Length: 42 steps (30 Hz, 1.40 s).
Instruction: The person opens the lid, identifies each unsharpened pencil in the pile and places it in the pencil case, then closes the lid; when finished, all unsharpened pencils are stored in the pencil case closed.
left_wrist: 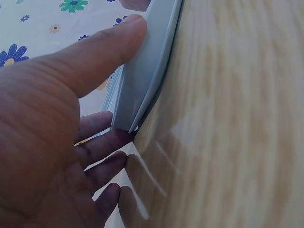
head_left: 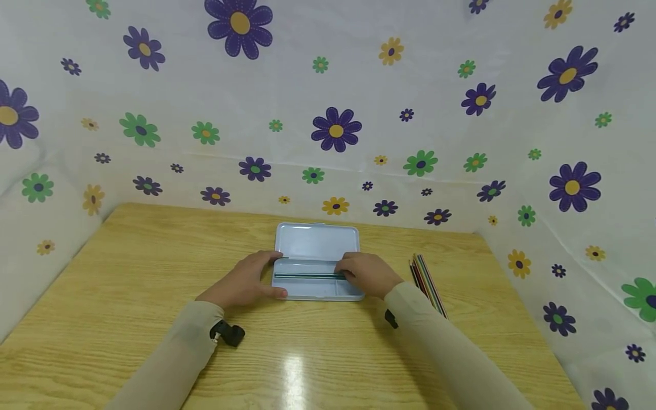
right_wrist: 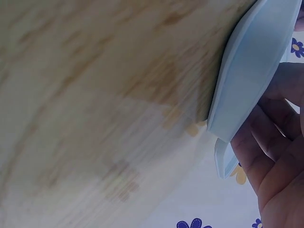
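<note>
Between both hands, the open pencil case (head_left: 318, 267) lies crosswise, left hand (head_left: 245, 283) fingers clasping its left end, right hand (head_left: 366, 274) fingers curled on the pencil (head_left: 307, 277) inside.

Head cam high, facing down; wrist cams close, sharing tin (head_left: 318, 262).

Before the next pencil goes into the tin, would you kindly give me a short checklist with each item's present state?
1. Tin lid open, lying flat: ok.
2. Left hand steadies the tin's left end, thumb on its wall: ok.
3. Right hand at the right end, free of any pencil: cannot tell.
4. Dark pencil lies lengthwise in the tray: ok.
5. Loose pencils beside the right sleeve, on the table: ok.
</note>
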Each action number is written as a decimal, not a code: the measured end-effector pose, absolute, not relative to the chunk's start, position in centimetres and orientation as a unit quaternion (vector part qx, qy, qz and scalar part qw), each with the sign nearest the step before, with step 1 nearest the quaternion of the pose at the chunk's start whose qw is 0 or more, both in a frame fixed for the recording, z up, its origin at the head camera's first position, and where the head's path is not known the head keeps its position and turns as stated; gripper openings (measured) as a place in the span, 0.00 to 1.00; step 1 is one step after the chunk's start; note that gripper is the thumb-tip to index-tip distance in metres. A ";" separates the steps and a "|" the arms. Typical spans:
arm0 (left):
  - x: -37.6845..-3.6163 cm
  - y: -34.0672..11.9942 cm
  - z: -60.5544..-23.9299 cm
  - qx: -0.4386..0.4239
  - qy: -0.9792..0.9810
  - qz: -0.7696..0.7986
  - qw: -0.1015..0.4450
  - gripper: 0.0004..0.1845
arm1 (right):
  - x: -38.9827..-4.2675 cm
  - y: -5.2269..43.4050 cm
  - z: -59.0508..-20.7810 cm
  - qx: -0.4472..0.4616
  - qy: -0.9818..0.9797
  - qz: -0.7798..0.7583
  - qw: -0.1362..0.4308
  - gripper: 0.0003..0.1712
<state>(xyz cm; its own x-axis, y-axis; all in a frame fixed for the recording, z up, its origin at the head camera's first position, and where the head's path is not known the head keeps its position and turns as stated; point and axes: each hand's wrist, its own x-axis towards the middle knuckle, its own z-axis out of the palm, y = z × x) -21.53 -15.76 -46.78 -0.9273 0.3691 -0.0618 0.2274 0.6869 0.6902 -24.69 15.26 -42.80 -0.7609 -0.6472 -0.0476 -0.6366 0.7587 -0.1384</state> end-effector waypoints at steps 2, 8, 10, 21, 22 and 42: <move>-21.6 -15.8 -46.8 0.163 0.912 0.363 0.098 0.53 | -24.7 15.3 -42.8 -0.341 0.937 -0.058 0.050 0.10; -21.6 -15.7 -46.9 0.166 0.911 0.364 0.098 0.53 | -24.6 15.4 -42.4 -0.338 0.937 -0.062 0.061 0.11; -21.6 -15.7 -46.9 0.167 0.912 0.361 0.098 0.53 | -24.5 15.5 -42.1 -0.336 0.938 -0.062 0.061 0.11; -21.4 -15.7 -46.5 0.165 0.914 0.356 0.097 0.52 | -22.8 19.2 -39.4 -0.334 0.937 -0.102 -0.007 0.11; -21.4 -15.7 -46.5 0.166 0.915 0.355 0.096 0.52 | -22.7 19.8 -39.1 -0.332 0.937 -0.111 -0.013 0.11; -21.8 -15.7 -47.4 0.173 0.917 0.348 0.091 0.54 | -19.0 34.2 -40.8 -0.151 0.972 -0.177 0.019 0.12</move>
